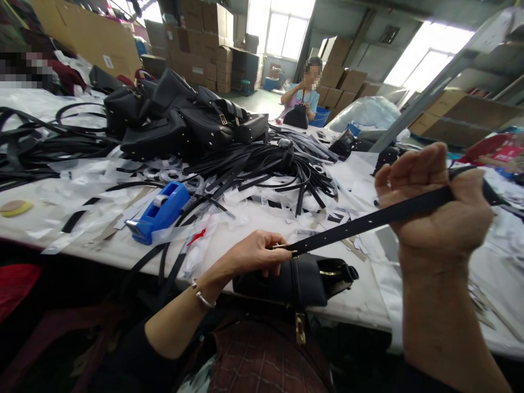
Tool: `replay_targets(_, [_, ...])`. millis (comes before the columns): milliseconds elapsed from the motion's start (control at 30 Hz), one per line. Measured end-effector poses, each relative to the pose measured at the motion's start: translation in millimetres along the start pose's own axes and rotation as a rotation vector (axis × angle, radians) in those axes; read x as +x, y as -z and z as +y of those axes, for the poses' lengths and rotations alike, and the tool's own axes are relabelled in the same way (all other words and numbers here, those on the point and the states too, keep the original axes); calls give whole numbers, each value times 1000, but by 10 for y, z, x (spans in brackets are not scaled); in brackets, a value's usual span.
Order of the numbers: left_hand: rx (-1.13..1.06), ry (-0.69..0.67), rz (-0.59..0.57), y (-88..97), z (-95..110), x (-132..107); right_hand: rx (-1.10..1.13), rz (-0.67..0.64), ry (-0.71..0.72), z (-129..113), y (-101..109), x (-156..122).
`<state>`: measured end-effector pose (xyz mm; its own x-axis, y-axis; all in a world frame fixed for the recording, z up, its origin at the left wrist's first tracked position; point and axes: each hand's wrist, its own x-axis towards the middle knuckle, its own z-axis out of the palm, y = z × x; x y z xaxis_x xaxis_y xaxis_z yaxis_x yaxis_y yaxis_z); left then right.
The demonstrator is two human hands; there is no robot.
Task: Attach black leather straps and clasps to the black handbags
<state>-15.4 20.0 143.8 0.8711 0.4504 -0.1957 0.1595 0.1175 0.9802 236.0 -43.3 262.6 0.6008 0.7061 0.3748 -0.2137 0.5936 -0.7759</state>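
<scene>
The left hand [257, 254] pinched the buckle [285, 248] between its fingers; the right hand [440, 229], fingers loosely curled, thumb-clamped the strap [352, 228], best kept taut, untwisted.

No readable text.
A white label [108, 61] on the large carton [88, 41] at upper left and a pale label [197, 70] on the stacked boxes [186, 52] behind it are both too small to make out. Pale marks on the red item [485, 150] at the right edge are blurred.
</scene>
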Motion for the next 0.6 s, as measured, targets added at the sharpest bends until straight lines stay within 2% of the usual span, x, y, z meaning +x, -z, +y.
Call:
replay_targets(133, [58,-10,42,7,24,0,-28,98,-19,-110,391,-6])
replay_targets(233, [106,-9,68,-16,35,13,-146,40,-199,28,542,-205])
replay_targets(333, [155,3,95,-51,35,19,-264,-135,-459,289,540,-512])
replay_targets(433, [189,-2,110,-82,32,20,-315,-276,-676,558,428,-799])
replay_targets(500, [190,-24,116,-88,21,21,-284,-274,-745,698,348,-918])
replay_targets(600, [117,-57,104,-56,-16,20,-195,-181,-786,815,300,-970])
